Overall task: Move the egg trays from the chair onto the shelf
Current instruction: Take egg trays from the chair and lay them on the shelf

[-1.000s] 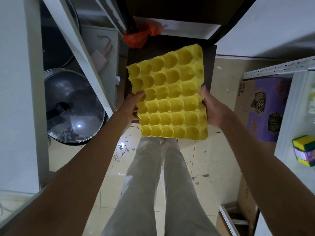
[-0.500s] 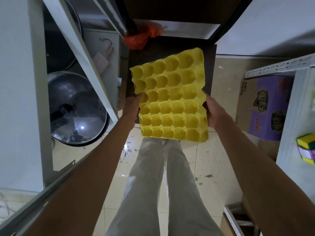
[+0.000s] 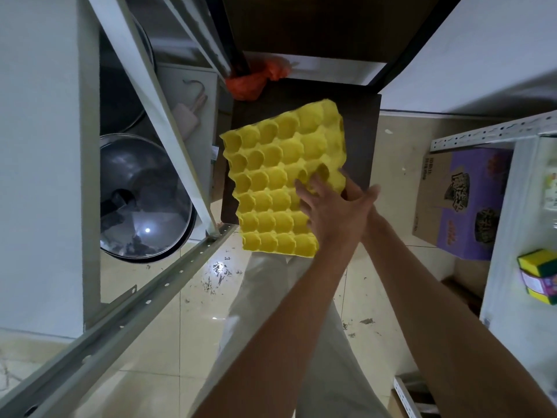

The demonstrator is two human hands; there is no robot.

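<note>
one yellow egg tray [image 3: 271, 188], two hands [image 3: 328, 212] on it, one dark chair seat [image 3: 358, 140], one glass pot lid [image 3: 141, 200], one purple carton [image 3: 464, 203], one orange bag [image 3: 253, 81], one rolling pin [image 3: 188, 114].

Glossy pale floor tiles [image 3: 168, 336] below, scuffed with dark specks and catching a bright spot of light. On the left, a grey metal rack frame [image 3: 126, 321] cuts across diagonally, with a big steel pan [image 3: 141, 200] under a glass lid behind it. On the right, a purple printed carton [image 3: 461, 203] sits under a perforated white rail [image 3: 494, 132], and stacked sponges [image 3: 539, 280] rest on a white shelf. An orange bag [image 3: 256, 81] is slumped at the far end.
</note>
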